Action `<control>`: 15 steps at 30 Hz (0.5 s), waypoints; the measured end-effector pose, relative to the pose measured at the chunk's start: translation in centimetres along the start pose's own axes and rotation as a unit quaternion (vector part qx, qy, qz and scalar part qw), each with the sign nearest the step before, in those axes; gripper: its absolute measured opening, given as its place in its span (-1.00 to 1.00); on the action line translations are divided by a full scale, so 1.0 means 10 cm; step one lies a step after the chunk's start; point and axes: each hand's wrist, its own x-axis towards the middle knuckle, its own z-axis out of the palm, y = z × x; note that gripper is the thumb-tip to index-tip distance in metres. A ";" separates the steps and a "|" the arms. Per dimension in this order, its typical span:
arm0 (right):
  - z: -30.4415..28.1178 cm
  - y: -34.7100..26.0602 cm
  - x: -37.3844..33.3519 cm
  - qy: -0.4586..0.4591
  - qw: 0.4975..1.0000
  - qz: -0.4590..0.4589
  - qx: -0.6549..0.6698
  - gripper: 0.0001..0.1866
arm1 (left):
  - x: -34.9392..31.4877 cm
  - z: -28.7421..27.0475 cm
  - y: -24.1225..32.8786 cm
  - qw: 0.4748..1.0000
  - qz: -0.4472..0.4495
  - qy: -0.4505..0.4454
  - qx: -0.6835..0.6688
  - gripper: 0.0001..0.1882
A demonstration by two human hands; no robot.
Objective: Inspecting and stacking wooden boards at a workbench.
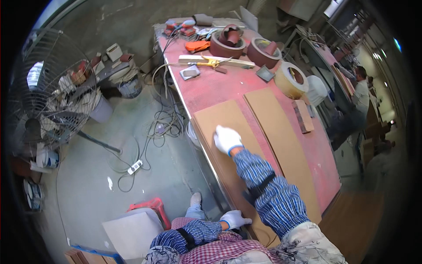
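A long brown board [228,115] lies lengthwise along the left side of the red-topped table [203,88]. Stretched forward over it, my right hand [227,140], in a white glove, has its fingers curled down against the board. Whatever might be under those fingers is hidden. Close to my body, my left hand [236,219], also gloved, grips the near part of the same board at its left edge, partly out of sight. A second brown board [281,138] lies parallel on the right, a narrow strip of red between the two.
Abrasive rolls [227,43], a yellow air gun [213,63], a wooden strip [241,64] and a wood block [302,116] occupy the table beyond. Left are a large fan [33,125], cables with a power strip [135,166] and a red stool [154,205]. A co-worker [361,94] stands right.
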 end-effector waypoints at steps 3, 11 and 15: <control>0.00 0.36 -1.20 -0.060 0.998 0.033 -0.007 -0.70 | -0.01 0.02 0.03 1.000 -0.002 0.002 0.019 -0.17; 0.04 1.10 -4.59 0.037 0.873 0.454 0.175 -0.55 | 0.27 0.25 -0.24 0.960 0.144 -0.019 0.239 -0.43; 0.35 1.20 -5.36 0.172 0.838 0.508 0.107 -0.56 | 0.28 0.43 -0.34 0.957 0.239 0.021 0.163 -0.72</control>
